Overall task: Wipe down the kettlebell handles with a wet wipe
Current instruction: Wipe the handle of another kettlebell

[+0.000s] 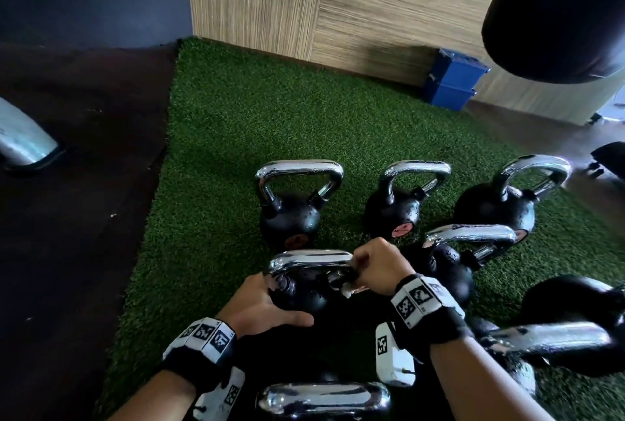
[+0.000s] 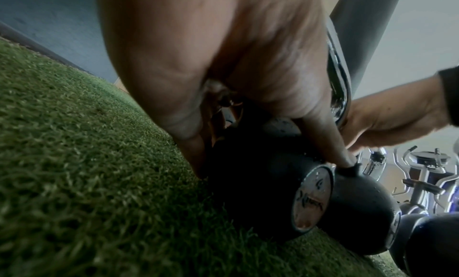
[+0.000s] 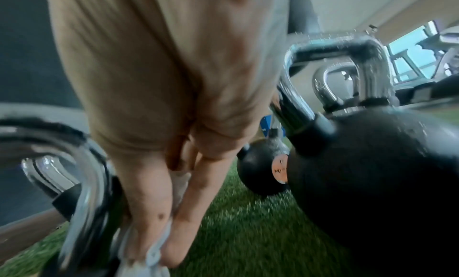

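Note:
A black kettlebell with a chrome handle stands on green turf near the middle of the head view. My left hand grips its round body from the left, the thumb lying across the front. In the left wrist view the left hand's fingers curl round the ball. My right hand closes on the handle's right bend with a white wet wipe under the fingers. In the right wrist view the wipe is bunched between the fingers, against the chrome handle.
Other kettlebells stand close by: three in a far row, one just right of my right hand, and more near the right and bottom edges. Blue boxes sit by the wooden wall. A black punch bag hangs top right.

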Action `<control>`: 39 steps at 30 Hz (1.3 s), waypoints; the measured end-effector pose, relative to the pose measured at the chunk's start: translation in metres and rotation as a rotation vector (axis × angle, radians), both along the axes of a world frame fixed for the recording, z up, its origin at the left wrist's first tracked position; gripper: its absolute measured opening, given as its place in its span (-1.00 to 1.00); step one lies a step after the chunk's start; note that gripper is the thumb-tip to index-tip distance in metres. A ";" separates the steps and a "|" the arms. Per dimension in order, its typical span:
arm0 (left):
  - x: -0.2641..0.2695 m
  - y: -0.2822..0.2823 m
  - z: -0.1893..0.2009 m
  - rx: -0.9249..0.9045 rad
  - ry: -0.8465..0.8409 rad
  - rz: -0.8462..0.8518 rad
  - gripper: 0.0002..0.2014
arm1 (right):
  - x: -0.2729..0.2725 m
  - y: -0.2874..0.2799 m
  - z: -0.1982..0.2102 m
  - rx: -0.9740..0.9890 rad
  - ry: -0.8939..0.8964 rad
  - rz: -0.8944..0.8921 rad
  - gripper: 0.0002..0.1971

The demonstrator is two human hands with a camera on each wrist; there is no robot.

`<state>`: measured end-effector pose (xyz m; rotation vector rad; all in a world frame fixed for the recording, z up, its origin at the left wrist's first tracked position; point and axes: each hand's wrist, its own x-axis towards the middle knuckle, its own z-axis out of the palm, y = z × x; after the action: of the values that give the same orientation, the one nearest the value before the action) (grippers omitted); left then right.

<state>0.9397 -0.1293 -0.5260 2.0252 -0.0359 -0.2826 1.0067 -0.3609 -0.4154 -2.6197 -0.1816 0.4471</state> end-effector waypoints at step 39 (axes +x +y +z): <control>-0.009 0.004 0.138 0.131 -0.536 0.126 -0.78 | 0.007 -0.022 0.029 0.082 -0.046 0.094 -0.29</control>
<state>0.9307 -0.1256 -0.3883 2.1699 -0.2280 0.3508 1.0135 -0.3826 -0.3865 -2.5497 -0.3324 0.4020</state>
